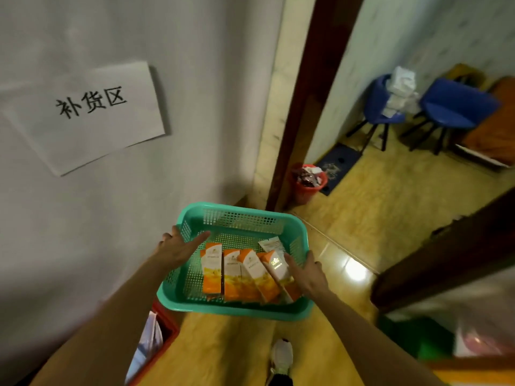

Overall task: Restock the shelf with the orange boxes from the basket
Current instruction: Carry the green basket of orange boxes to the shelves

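Basket: We see a teal perforated plastic basket carried above a glossy yellow tiled floor, right next to a white wall on its left.
Left hand: Our left hand clasps the basket's left rim, thumb inside the basket and fingers passing outside under the rim.
Right hand: Our right hand grasps the right rim, thumb reaching inside and touching the rightmost box, the other fingers hidden outside the wall.
Boxes: Five slim orange-and-white cardboard boxes lie side by side on the basket's floor toward its near edge; the rightmost one sits tilted over its neighbour.
Packet: A flat pale packet lies behind the boxes, against the basket's right wall.
Sign: A white paper sheet with black printed characters is fixed to the wall, up and to the left of the basket.
Doorway: A dark brown wooden door frame stands beyond the basket; at its foot sits a small red plastic bin full of wrappers.
Room beyond: Two blue plastic chairs stand by the far wall, the left one piled with white papers.
Near floor: A red plastic crate shows below the basket's left corner, and a white shoe is seen on the floor.
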`<state>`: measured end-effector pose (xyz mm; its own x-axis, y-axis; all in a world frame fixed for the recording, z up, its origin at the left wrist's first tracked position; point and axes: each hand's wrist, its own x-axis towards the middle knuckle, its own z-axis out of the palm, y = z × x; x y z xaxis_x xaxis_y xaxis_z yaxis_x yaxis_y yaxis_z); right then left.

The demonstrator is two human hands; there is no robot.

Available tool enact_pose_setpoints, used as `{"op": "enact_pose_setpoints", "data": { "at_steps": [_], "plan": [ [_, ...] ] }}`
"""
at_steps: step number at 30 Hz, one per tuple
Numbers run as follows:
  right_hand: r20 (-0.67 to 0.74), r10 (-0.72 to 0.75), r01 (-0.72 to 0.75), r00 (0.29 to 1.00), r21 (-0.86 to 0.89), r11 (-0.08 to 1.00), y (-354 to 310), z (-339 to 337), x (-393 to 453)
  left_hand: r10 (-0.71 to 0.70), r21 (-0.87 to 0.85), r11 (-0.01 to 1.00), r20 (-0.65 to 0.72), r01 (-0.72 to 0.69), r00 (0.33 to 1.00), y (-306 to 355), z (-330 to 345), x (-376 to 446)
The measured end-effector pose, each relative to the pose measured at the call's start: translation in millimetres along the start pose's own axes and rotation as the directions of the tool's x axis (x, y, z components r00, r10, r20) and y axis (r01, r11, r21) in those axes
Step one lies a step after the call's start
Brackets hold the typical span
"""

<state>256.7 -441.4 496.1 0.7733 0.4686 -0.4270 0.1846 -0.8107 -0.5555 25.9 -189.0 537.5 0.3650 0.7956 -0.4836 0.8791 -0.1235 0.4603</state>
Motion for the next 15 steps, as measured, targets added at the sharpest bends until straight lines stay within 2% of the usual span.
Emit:
{"op": "enact_pose_setpoints", "data": {
  "at_steps": [5, 10, 13, 15],
  "plan": [
    [-0.084, 0.082, -0.081, 0.993, 0.015, 0.997, 62.0, -38.4, -64.8, 0.062, 0.05, 0.996, 0.1, -0.068, 0.993, 29.7, 23.7, -61.3],
    [-0.122, 0.197, -0.176, 0.973, 0.164, 0.971, 158.1, -58.2, -119.7, 0.197, 0.063, 0.975, 0.184, -0.211, 0.963, 65.6, 73.7, -135.4],
    [-0.119, 0.288, -0.248, 0.95, 0.271, 0.93, 227.4, -67.6, -150.1, 0.156, 0.141, 0.97, 0.254, -0.196, 0.954, 76.4, 126.8, -145.2],
    [-0.135, 0.326, -0.273, 0.936, 0.305, 0.912, 267.8, -80.7, -181.3, 0.121, 0.215, 0.957, 0.307, -0.193, 0.944, 96.4, 157.0, -181.2]
  ]
}}
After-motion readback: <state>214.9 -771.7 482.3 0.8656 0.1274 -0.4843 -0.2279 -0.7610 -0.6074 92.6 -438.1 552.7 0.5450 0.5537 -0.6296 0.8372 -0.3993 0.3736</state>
